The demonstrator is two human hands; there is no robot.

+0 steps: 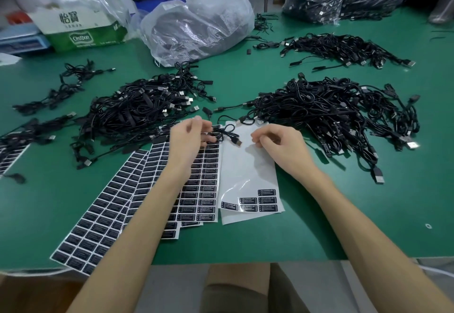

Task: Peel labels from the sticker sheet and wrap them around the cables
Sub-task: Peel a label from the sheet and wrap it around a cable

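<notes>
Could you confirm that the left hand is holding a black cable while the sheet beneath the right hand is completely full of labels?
Not quite: the head view shows the sheet beneath the right hand is nearly bare, with only a few labels along its near edge. The left hand does hold a black cable.

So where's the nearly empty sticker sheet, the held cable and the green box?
nearly empty sticker sheet (243, 165): head view, bare middle.
held cable (237, 142): head view, USB plug.
green box (83, 39): head view, front.
</notes>
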